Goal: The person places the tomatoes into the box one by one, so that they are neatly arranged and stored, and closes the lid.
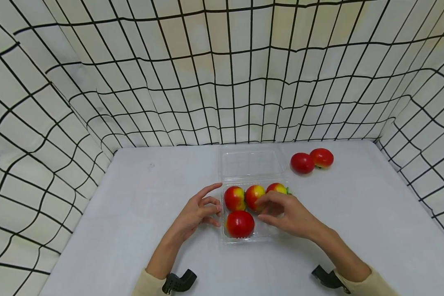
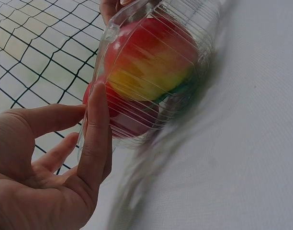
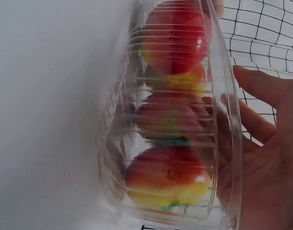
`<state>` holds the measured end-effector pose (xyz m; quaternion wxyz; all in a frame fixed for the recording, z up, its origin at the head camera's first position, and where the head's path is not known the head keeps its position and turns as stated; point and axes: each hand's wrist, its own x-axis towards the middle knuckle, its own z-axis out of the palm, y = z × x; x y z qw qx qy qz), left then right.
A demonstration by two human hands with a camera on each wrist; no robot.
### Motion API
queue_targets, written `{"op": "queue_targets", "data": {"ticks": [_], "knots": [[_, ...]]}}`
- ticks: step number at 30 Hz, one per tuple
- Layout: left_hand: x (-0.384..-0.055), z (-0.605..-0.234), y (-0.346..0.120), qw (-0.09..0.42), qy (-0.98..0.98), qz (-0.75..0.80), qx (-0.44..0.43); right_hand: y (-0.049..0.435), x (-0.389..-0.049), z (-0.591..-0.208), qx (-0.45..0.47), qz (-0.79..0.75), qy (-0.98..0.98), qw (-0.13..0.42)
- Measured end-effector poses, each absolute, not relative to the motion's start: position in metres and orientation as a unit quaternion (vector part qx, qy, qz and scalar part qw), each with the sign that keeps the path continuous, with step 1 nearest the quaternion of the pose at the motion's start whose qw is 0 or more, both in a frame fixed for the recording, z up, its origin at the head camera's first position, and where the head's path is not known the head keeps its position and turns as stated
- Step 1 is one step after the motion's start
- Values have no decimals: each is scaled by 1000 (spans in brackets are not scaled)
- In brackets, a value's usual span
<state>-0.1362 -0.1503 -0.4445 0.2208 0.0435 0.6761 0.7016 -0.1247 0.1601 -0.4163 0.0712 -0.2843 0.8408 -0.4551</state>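
A clear plastic container (image 1: 229, 240) stands on the table with its lid (image 1: 251, 162) folded back. Three red-and-yellow fruits form its back row: left (image 1: 234, 199), middle (image 1: 255, 197) and right (image 1: 277, 188). A redder fruit (image 1: 240, 224) sits at the front left. My left hand (image 1: 197, 213) is at the left rim, which its thumb and a finger pinch in the left wrist view. Over the right part of the container, my right hand (image 1: 290, 216) has loosely bent fingers close to the middle fruit, with nothing between thumb and index finger. Whether it touches that fruit I cannot tell.
Two more red fruits, one darker (image 1: 302, 163) and one lighter (image 1: 322, 158), lie side by side at the back right. Black netting (image 1: 249, 86) surrounds the white table (image 1: 151, 197) at the back and both sides.
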Motion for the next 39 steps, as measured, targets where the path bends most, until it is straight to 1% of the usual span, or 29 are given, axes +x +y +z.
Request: {"op": "queue_targets", "data": {"ticks": [8,20,39], "knots": [[-137,-446,-151,222,674,703,44,156,-123,-419,-284,-451,841,94],[-135,-444,-150,219,675,704,44,151,-122,-423,-288,-449,838,115],[-135,-445,-150,221,671,706,49,139,-113,-422,-255,-456,830,196]]}}
